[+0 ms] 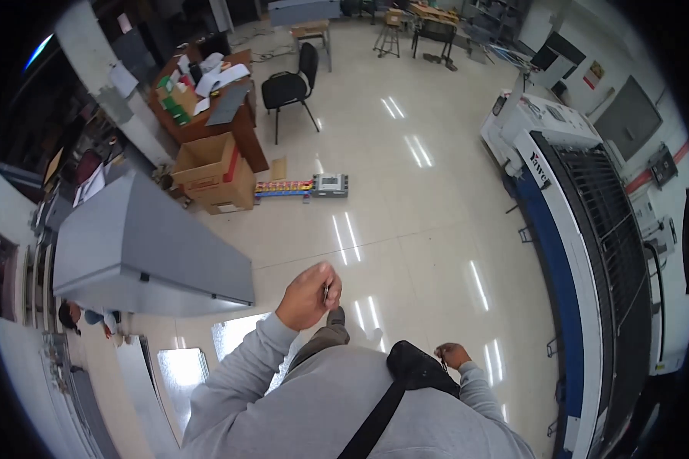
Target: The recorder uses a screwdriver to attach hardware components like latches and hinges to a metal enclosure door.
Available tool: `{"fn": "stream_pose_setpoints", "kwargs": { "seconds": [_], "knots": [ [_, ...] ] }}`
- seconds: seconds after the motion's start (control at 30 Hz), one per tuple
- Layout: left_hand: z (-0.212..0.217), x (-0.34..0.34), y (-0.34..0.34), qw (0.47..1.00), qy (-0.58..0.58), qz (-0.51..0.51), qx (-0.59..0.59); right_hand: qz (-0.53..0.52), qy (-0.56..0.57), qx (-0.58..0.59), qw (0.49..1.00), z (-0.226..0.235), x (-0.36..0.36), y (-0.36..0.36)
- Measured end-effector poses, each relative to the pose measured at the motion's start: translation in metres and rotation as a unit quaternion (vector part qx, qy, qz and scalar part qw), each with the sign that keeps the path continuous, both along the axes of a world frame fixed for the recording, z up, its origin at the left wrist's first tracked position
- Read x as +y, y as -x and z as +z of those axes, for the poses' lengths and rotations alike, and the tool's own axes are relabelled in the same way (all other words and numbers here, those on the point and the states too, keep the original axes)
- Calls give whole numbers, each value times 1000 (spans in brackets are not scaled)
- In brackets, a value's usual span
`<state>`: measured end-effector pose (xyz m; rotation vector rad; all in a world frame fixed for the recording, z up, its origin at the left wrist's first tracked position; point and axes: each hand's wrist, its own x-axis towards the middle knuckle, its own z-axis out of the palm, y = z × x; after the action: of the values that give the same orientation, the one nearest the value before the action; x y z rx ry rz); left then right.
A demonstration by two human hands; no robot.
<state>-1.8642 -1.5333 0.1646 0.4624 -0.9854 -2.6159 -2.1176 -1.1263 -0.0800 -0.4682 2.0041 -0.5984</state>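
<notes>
My left hand [308,297] is raised in front of my body, its fingers closed. A small dark, shiny object [327,292] shows at the curl of the fingers; its kind is too small to make out. Lower down on the right, my right hand [455,355] hangs beside the black waist pouch [421,369], with its fingers curled in. Whatever may be in that hand is hidden. A black strap [373,424] crosses my grey top to the pouch.
A grey metal cabinet [161,245] stands close on my left, with shiny metal sheets [184,375] below it. Ahead are an open cardboard box [233,187], electrical parts [329,185], a black chair [291,88] and a cluttered desk [241,126]. A long machine [570,237] lines the right. Another person [70,315] is low at left.
</notes>
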Motion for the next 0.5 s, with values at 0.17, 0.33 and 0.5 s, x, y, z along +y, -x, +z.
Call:
{"fn": "stream_pose_setpoints", "kwargs": {
  "seconds": [0.17, 0.33, 0.5],
  "knots": [
    [51, -76, 108, 995, 78, -53, -12, -401, -2, -66, 914, 12, 33, 15],
    [67, -139, 223, 985, 139, -98, -33, -259, -42, 159, 952, -106, 206, 40],
    [72, -183, 327, 985, 153, -79, -4, -81, -12, 204, 975, -123, 29, 155]
  ]
}}
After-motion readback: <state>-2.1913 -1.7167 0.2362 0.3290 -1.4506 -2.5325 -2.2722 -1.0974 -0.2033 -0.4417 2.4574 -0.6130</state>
